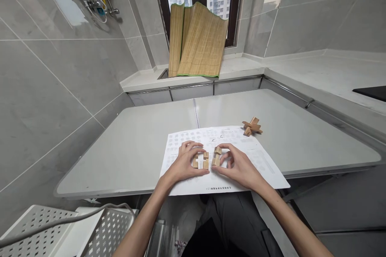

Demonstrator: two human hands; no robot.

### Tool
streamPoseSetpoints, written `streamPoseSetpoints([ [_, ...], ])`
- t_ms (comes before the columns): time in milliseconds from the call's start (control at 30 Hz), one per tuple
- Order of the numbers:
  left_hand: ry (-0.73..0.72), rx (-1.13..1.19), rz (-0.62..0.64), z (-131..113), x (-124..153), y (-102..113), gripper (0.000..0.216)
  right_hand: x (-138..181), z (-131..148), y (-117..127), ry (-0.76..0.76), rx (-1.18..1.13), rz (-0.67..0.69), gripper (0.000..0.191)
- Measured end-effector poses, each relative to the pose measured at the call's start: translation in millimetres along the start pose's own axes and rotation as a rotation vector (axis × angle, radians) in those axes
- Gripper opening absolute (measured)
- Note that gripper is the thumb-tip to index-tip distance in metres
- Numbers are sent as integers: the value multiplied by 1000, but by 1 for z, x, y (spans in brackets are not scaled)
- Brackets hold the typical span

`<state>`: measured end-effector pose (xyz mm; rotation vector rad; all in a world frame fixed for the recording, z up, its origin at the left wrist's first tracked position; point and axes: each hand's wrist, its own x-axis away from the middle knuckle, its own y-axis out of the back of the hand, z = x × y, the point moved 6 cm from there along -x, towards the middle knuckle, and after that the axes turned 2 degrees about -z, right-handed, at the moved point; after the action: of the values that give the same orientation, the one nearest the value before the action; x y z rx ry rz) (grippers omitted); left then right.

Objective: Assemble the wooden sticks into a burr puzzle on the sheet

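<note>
On the printed paper sheet [187, 182], my left hand [185, 162] curls around two small notched wooden puzzle pieces. Its thumb and index finger close on the ends of the nearer-to-centre wooden puzzle piece [206, 164]; the other notched piece [195, 164] sits inside the curve of the hand, partly covered by fingers. To the right, my right hand [237, 164] pinches a third notched piece [215, 162] end to end between thumb and fingers. A small gap separates this piece from the middle one. Beyond the right hand, an interlocked wooden burr puzzle [252, 127] rests at the sheet's edge.
The sheet lies on a light folding table [120, 148] with a centre seam. A rolled bamboo mat [202, 40] leans on the window sill. White perforated baskets [108, 229] and a grey hose [60, 221] are below left. A counter [331, 72] runs along the right.
</note>
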<state>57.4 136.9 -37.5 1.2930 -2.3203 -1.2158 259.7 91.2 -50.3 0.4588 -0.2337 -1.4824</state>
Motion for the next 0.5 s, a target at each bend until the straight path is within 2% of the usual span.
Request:
streamPoseSetpoints([
  [233,58,314,17,-25,3,4,63,12,11,11,46,-64,-28,66],
  [400,57,293,-47,-38,2,11,62,15,23,15,98,-139,-47,64],
  [500,54,286,-41,-40,3,14,65,18,36,16,195,-151,-41,59],
])
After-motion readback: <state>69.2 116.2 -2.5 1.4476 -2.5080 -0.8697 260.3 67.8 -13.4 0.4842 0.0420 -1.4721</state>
